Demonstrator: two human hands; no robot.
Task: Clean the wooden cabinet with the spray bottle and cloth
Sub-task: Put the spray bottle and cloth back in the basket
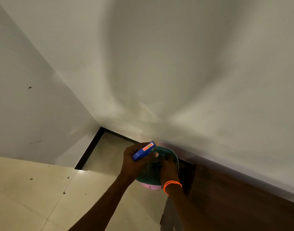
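My left hand (134, 164) grips the blue trigger head of the spray bottle (143, 150), which carries an orange label; the bottle's body is hidden behind my hands. My right hand (168, 165), with an orange bead bracelet on the wrist, reaches into a dark green basin (173, 155) with a pink underside. Its fingers are blurred and I cannot tell what they hold. The dark brown wooden cabinet (234, 200) runs along the wall at the lower right, just beside the basin. No cloth is visible.
White walls (176, 64) meet in a corner straight ahead, with a black skirting strip (91, 147) at their foot. Beige floor tiles (34, 197) with a few dark specks fill the lower left.
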